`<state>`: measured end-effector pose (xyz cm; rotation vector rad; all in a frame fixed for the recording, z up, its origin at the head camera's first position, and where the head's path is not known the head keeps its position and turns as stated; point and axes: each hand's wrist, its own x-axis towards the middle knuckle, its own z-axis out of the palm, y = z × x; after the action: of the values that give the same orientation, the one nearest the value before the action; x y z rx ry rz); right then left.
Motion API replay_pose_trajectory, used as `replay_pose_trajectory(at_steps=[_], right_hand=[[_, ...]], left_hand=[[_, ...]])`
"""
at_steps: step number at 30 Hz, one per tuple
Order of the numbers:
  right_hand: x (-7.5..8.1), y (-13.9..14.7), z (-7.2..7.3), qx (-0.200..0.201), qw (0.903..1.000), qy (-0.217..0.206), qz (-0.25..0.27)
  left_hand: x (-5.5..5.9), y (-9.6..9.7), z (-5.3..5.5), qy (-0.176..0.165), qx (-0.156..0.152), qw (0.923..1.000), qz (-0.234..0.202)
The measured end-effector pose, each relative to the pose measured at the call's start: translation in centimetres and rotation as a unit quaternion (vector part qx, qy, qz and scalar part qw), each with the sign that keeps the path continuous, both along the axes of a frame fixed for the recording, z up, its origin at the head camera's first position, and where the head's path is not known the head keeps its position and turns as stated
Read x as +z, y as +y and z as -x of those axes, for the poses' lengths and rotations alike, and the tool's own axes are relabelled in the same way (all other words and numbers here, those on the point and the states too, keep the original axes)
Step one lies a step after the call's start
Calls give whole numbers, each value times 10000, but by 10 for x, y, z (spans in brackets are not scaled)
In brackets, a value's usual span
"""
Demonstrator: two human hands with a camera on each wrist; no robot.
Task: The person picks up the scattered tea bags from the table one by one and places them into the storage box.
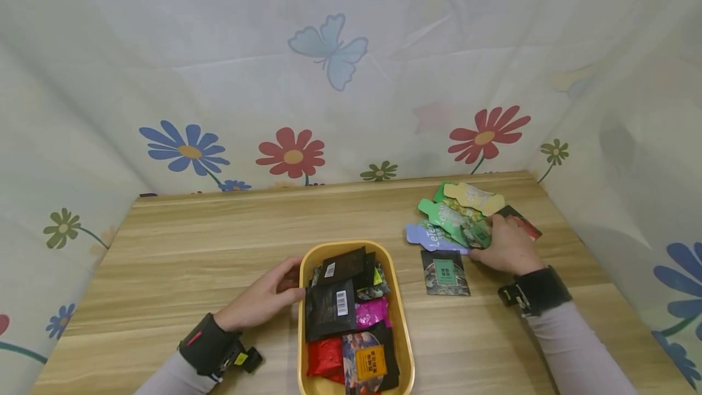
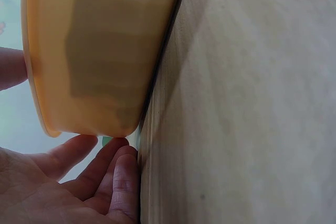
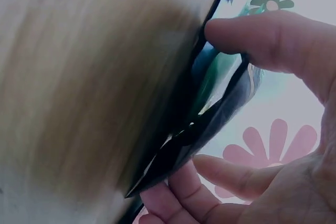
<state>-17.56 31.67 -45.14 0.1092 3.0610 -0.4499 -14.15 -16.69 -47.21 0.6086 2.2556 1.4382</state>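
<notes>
A yellow plastic basket (image 1: 403, 328) holds black, red and pink packets. My left hand (image 1: 262, 298) rests against its left side; in the left wrist view the thumb touches the rim and the other fingertips meet the outer wall (image 2: 105, 35). Over at the right, my right hand (image 1: 507, 245) pinches a black sachet with a green label (image 1: 478, 235). The right wrist view shows this sachet (image 3: 210, 124) tilted, one edge lifted, between thumb and fingers. Beneath it lie bottle-shaped packets: purple (image 1: 428, 236), green (image 1: 444, 217) and yellow (image 1: 474, 197).
Another black sachet with a green label (image 1: 445, 274) lies flat between the basket and my right hand. A black and red packet (image 1: 526, 224) sits just beyond the right hand. The wooden table (image 1: 219, 230) is bordered by a flower-printed curtain (image 1: 351, 120).
</notes>
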Motion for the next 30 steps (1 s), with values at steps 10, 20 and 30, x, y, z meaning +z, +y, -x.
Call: replay_pose_trajectory(at_steps=[10,20,30], right_hand=[[-1,1,-1,160,9993,-338,64],[0,2,0,-5,9990,-411,156],[22,-3,-8,118,9991,228,323]], left_hand=[[-2,0,0,-33,-26,10000,-33],[-2,0,-1,-26,-5,10000,-32],[0,0,-1,32,-79,9999,-114]])
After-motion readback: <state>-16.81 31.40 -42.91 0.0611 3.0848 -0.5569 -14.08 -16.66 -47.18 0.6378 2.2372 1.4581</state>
